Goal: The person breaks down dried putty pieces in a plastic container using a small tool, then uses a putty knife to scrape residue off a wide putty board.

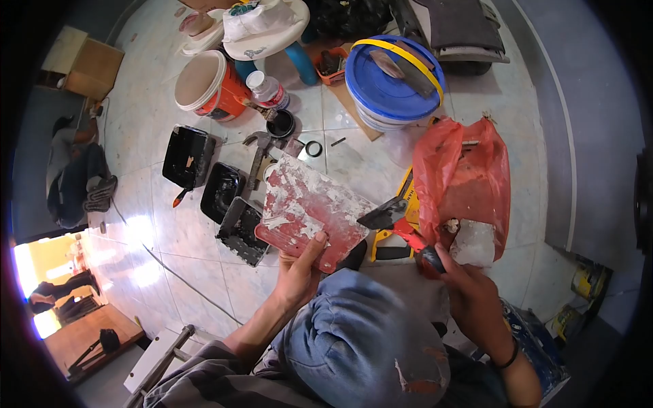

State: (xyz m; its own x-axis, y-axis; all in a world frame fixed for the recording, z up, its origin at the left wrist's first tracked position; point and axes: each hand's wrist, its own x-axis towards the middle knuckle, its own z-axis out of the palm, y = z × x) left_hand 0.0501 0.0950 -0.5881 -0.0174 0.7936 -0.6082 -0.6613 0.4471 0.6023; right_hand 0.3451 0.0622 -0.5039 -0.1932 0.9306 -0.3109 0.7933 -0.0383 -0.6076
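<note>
My left hand (297, 275) grips the lower edge of a red, flat putty board (299, 234), its thumb lying on the face. White, dried-looking filler is smeared over much of the board, which is tilted above the floor. In my right hand (469, 292) is a putty knife (386, 215) with a red and black handle, the fingers closed round its end. The dark, stained blade points left, its tip at or close to the board's right edge; whether they touch I cannot tell. Just beyond my right hand lies a red plastic bag (493, 163) with whitish material inside.
Left of the board are several black trays (221, 190) and a hammer (257, 158). Behind stand an orange bucket (228, 95), a white bottle (271, 92) and a blue-lidded bucket (377, 81). A yellow tool (406, 190) lies by the bag. A cable (180, 272) crosses the floor.
</note>
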